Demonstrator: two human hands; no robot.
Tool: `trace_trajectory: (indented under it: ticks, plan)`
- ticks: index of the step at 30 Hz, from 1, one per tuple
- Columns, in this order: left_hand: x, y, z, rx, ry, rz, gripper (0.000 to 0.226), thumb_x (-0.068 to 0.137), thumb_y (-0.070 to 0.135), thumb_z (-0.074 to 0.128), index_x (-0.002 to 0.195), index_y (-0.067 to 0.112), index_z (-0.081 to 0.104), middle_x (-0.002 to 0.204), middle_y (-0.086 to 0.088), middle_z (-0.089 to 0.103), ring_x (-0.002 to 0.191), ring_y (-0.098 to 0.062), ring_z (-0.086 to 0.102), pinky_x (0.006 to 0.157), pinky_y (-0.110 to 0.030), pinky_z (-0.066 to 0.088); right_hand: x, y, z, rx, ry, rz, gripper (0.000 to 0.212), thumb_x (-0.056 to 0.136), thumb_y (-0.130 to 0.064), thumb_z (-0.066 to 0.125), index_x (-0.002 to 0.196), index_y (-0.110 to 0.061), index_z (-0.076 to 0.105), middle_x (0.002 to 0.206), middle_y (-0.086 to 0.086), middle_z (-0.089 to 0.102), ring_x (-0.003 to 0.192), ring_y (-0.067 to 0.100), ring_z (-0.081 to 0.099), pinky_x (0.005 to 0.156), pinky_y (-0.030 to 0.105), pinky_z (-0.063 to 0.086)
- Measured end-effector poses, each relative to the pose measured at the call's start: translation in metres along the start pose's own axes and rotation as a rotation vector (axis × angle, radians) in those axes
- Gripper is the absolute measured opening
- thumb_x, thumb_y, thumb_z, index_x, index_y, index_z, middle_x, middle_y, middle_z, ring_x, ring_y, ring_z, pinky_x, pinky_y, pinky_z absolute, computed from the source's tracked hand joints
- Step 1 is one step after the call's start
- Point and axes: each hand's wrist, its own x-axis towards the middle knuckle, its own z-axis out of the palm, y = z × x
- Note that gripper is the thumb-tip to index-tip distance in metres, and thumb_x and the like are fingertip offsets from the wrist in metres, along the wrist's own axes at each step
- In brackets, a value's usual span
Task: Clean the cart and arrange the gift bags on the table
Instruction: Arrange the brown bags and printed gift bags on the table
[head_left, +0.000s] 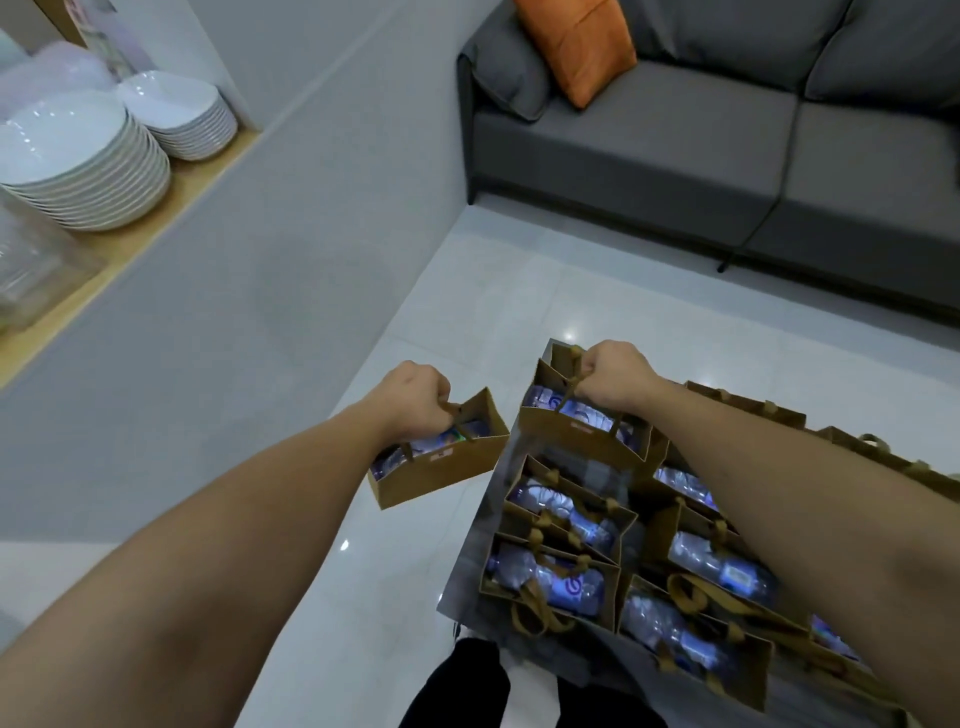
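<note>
1. The left hand (415, 397) is curled tight round the handles of one gift bag (441, 460), which hangs clear of the cart, off its 9 o'clock side and over the floor (467, 291).
2. The right hand (613, 382) is fisted on the handles of a second gift bag (582, 431) at the cart's 12 o'clock end. Whether that bag is already lifted or still rests among the others is hard to tell.
3. The remaining gift bags (561, 519) stand packed in rows on the cart (488, 525), each with a water bottle (727, 569) lying inside.
4. To do this step well, I would lift the right bag straight up so its corners do not snag the neighbouring handles, and keep both bags level so the bottles do not roll and tip them.
5. Carry them low and apart; the paper handles look thin, so no swinging.
6. The table is not in view, so where the bags should go cannot be judged from here.
7. The cart's far right side is cut off by the right forearm and the frame edge, so the count of bags is uncertain.
8. Bottle labels are blurred. The plates (78, 150) at 10 o'clock and the sofa (727, 135) at 1 o'clock play no part.
</note>
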Motion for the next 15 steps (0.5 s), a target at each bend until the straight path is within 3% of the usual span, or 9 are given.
trace_trajectory:
  ticks: [4,10,15]
  plan:
    - [0.000,0.002,0.001,0.012,-0.014,0.010,0.016,0.079,0.019,0.063,0.069,0.006,0.060,0.070,-0.009,0.054,0.071,-0.026,0.054,0.058,-0.034,0.044,0.003,0.006,0.018,-0.068,-0.029,-0.019,0.009,0.083,-0.006,0.064,0.082,0.002,0.067,0.075,0.012,0.056,0.075,0.027,0.056,0.061,0.035,0.043]
    - [-0.001,0.006,0.002,0.029,-0.023,0.018,0.021,0.081,0.016,0.062,0.062,0.016,0.055,0.069,-0.005,0.052,0.070,-0.022,0.052,0.053,-0.028,0.037,0.000,0.022,0.045,-0.124,-0.109,0.036,0.015,0.090,-0.013,0.065,0.087,0.001,0.067,0.079,0.012,0.058,0.077,0.026,0.060,0.067,0.039,0.051]
    - [-0.004,0.008,0.003,0.044,-0.015,0.028,0.019,0.081,0.019,0.063,0.063,0.016,0.056,0.072,-0.005,0.053,0.069,-0.020,0.053,0.054,-0.030,0.040,-0.003,0.033,0.060,-0.097,-0.095,0.049,0.018,0.097,-0.015,0.058,0.089,-0.004,0.068,0.082,0.008,0.065,0.078,0.021,0.062,0.063,0.030,0.049]
